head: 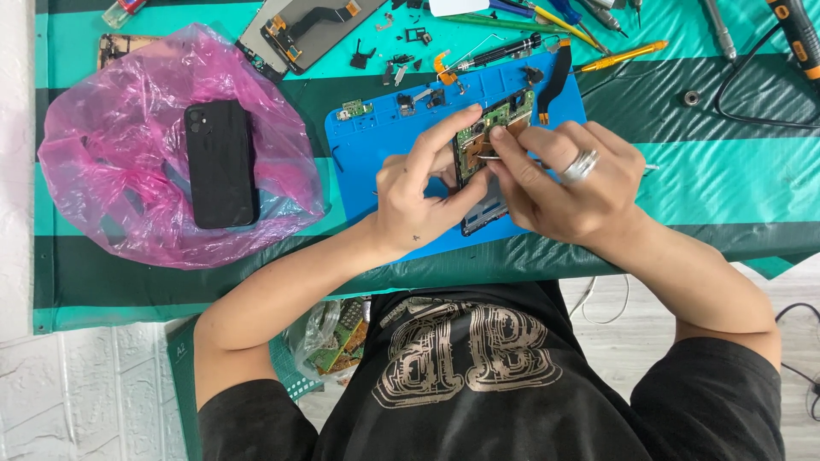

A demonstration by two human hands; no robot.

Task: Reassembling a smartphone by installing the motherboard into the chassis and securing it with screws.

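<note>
An opened phone body (489, 128) with a green circuit board showing lies on a blue work mat (376, 137). My left hand (418, 192) grips its left edge, index finger stretched over the board. My right hand (572, 179), a silver ring on one finger, pinches thin metal tweezers (489, 157) whose tip rests on the phone's inside. Both hands hide the lower half of the phone.
A black phone (220, 164) lies on a pink plastic bag (128, 154) at left. Another dismantled phone (299, 34), small parts, screwdrivers (615, 58) and a black cable (752, 102) sit along the far edge of the green-striped cloth. A bag of circuit boards (337, 341) rests below the table.
</note>
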